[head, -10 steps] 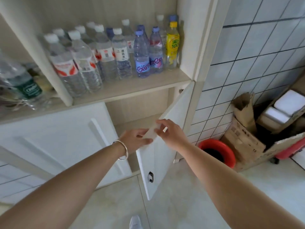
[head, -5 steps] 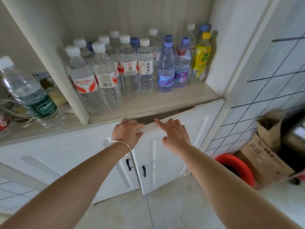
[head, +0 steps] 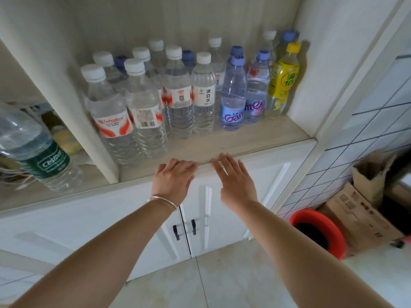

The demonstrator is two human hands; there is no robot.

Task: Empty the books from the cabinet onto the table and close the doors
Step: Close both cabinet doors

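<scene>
The white cabinet has two lower doors, and both sit flush and closed. My left hand (head: 172, 180) lies flat against the top of the left door (head: 124, 218), fingers spread, a thin bracelet on the wrist. Flat on the top of the right door (head: 262, 187) rests my right hand (head: 235, 181), fingertips at the shelf edge. Two small black handles (head: 184, 228) meet at the seam between the doors. Neither hand holds anything. No books or table are in view.
Many water bottles (head: 178, 94) and a yellow drink bottle (head: 282, 78) stand on the open shelf above the doors. A larger green-labelled bottle (head: 37, 150) sits at left. A red bin (head: 318, 232) and cardboard boxes (head: 360, 207) stand by the tiled wall at right.
The right door swung from wide open to fully closed under both hands. My hands moved up with it and now press flat near the door tops; the view rose toward the shelf.
</scene>
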